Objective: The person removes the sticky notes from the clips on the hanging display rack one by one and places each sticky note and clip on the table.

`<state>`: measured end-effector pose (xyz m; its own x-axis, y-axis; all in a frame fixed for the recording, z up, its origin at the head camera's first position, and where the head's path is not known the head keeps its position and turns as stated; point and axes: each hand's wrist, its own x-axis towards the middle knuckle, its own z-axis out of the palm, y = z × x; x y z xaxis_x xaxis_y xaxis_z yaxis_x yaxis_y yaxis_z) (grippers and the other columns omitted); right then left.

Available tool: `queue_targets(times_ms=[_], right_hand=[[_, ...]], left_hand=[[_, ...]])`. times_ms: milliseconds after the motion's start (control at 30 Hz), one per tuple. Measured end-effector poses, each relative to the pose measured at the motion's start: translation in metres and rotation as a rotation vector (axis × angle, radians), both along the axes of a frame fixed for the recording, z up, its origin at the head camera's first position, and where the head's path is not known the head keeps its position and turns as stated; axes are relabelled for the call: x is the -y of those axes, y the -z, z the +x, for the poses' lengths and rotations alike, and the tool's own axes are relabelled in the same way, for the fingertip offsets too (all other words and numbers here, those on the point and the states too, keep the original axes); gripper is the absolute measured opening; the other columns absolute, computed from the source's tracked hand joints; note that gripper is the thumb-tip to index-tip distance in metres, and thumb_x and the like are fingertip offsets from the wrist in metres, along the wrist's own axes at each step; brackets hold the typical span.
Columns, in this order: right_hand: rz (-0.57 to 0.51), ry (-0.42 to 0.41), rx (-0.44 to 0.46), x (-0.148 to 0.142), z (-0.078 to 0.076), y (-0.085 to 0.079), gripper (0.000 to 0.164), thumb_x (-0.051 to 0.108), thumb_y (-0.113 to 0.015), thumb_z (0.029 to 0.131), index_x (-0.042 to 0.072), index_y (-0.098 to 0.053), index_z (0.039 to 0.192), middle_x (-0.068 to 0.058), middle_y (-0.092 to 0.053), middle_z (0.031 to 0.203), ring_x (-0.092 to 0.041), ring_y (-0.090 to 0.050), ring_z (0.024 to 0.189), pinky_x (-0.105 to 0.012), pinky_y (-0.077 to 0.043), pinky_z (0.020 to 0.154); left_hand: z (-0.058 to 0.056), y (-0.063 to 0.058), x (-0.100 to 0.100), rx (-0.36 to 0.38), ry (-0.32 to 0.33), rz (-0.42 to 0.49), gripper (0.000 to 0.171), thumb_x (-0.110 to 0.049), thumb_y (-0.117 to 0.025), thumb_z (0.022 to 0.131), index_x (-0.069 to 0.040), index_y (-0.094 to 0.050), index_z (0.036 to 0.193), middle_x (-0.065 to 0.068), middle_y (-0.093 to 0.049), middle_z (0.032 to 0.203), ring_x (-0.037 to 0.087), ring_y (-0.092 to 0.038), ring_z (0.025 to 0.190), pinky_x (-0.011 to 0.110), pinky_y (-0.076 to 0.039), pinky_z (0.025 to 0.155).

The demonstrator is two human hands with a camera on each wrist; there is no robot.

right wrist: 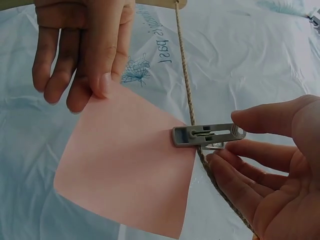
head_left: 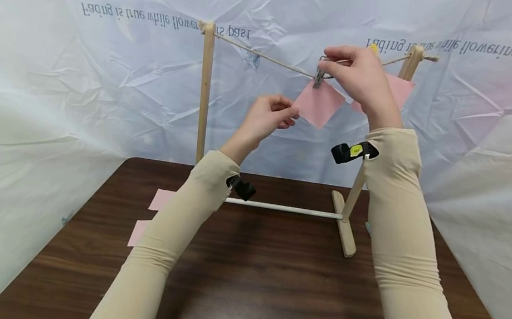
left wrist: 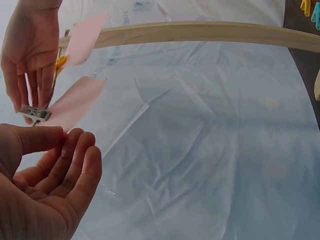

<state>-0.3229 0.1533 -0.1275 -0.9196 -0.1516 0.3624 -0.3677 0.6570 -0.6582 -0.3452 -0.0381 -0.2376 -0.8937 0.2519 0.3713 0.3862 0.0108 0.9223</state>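
Observation:
A pink paper square [head_left: 318,104] hangs tilted at the rope [head_left: 272,59], its upper corner in a grey clothespin [right wrist: 207,135]. My left hand [head_left: 270,117] pinches the paper's left corner between thumb and fingers, the other fingers loosely bent. At the clothespin's handle end is my right hand [head_left: 361,78], thumb on one side and fingers on the other. The left wrist view shows both hands close to this paper [left wrist: 75,102]. Behind the right hand, a second pink paper [head_left: 399,90] hangs by a yellow clothespin [left wrist: 60,63], partly hidden.
The rope runs between two wooden posts [head_left: 205,89], with a white bar [head_left: 288,209] low between them. Two pink papers [head_left: 161,199] lie on the dark table [head_left: 265,285], partly under the left forearm. Yellow and teal clothespins [left wrist: 316,17] lie on the table.

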Motion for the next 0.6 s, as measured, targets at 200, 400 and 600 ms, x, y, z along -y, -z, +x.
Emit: queue_targets(times_ms=[200, 400, 600], right_hand=[[-0.035, -0.048, -0.009, -0.0018, 0.0024, 0.0011, 0.052, 0.037, -0.064, 0.099, 0.013, -0.057, 0.144, -0.008, -0.060, 0.140, -0.021, -0.058, 0.120, -0.036, -0.045, 0.102], [-0.066, -0.078, -0.002, -0.0033, 0.0028, 0.0022, 0.051, 0.036, -0.064, 0.099, 0.011, -0.057, 0.143, -0.008, -0.062, 0.137, -0.020, -0.060, 0.117, -0.035, -0.044, 0.104], [-0.092, -0.096, -0.009, -0.0042, 0.0034, 0.0039, 0.051, 0.034, -0.065, 0.099, 0.009, -0.057, 0.143, -0.009, -0.063, 0.135, -0.022, -0.060, 0.119, -0.034, -0.044, 0.106]], left_hand=[[0.0005, 0.0005, 0.0009, -0.005, 0.003, -0.009, 0.021, -0.016, -0.066, 0.100, 0.002, -0.068, 0.111, 0.015, -0.072, 0.102, 0.036, -0.069, 0.097, 0.037, -0.059, 0.084], [0.0004, 0.0011, 0.0020, -0.011, -0.003, 0.001, 0.020, -0.016, -0.066, 0.100, 0.002, -0.069, 0.109, 0.016, -0.072, 0.101, 0.032, -0.070, 0.091, 0.035, -0.059, 0.082], [-0.0003, 0.0009, 0.0009, -0.010, -0.003, 0.044, 0.020, -0.015, -0.065, 0.100, 0.003, -0.068, 0.109, 0.020, -0.072, 0.104, 0.035, -0.069, 0.093, 0.032, -0.060, 0.080]])
